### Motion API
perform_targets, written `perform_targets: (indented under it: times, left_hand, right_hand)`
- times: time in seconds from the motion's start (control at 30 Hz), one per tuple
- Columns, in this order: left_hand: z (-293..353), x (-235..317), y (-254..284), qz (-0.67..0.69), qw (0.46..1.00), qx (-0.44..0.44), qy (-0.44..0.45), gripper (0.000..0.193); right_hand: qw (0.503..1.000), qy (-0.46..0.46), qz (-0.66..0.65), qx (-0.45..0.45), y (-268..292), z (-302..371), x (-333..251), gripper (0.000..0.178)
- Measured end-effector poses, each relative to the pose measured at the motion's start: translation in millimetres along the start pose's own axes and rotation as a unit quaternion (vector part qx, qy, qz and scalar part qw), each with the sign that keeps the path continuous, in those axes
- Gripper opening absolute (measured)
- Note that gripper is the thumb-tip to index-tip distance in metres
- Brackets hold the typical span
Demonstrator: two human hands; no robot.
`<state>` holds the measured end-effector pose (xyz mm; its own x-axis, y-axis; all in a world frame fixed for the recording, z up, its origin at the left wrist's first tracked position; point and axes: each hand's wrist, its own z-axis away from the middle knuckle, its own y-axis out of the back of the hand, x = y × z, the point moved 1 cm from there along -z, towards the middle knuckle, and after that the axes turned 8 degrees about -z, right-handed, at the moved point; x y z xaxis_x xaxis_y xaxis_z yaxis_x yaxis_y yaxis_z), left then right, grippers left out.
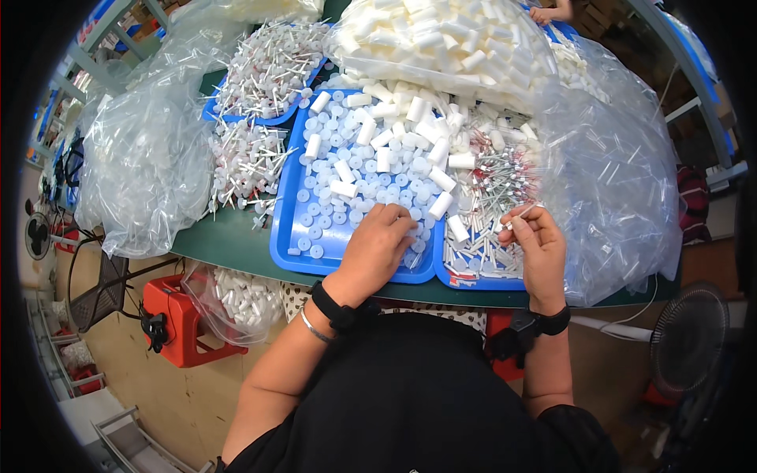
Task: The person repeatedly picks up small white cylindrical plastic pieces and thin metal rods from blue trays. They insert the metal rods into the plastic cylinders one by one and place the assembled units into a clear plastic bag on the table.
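Note:
My left hand point(377, 246) reaches down among translucent plastic discs point(315, 211) in a blue tray point(286, 244). Its fingers are bent and drawn together, and what lies under the fingertips is hidden. White cylinders point(344, 188) lie scattered over the discs. To the right, my right hand point(538, 251) is raised above a second blue tray point(481, 282), pinching a thin white stick point(520, 214) between thumb and fingers. Below that hand lie many small white tubes point(473, 256) and a heap of thin metal-and-red pieces point(505, 175).
A big clear bag of white cylinders point(449, 47) rests at the back. Crumpled plastic bags flank the work at left point(142, 173) and right point(607, 189). Behind left, a blue tray point(272, 71) overflows with assembled sticks and discs. A red stool point(185, 319) and a fan point(688, 339) stand below.

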<state>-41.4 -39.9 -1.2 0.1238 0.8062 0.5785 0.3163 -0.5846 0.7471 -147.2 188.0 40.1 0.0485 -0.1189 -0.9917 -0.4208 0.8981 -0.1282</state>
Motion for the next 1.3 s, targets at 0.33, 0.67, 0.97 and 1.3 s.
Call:
perform_targets:
  times: [0.33, 0.67, 0.97, 1.3]
  left_hand:
    - [0, -8, 2, -0.008, 0.999, -0.046, -0.018, 0.017]
    - [3, -8, 6, 0.017, 0.999, -0.034, 0.036, 0.022]
    - [0, -9, 3, 0.003, 0.999, -0.037, 0.019, 0.022]
    - [6, 9, 13, 0.648, 0.691, -0.108, 0.301, 0.028]
  right_hand:
    - [0.991, -0.042, -0.119, -0.032, -20, 6, 0, 0.012]
    - [0.991, -0.055, -0.116, -0.034, -27, 9, 5, 0.009]
    - [0.989, -0.063, -0.137, -0.002, -28, 12, 12, 0.012]
    - [0.990, -0.032, -0.132, -0.025, -48, 22, 5, 0.015]
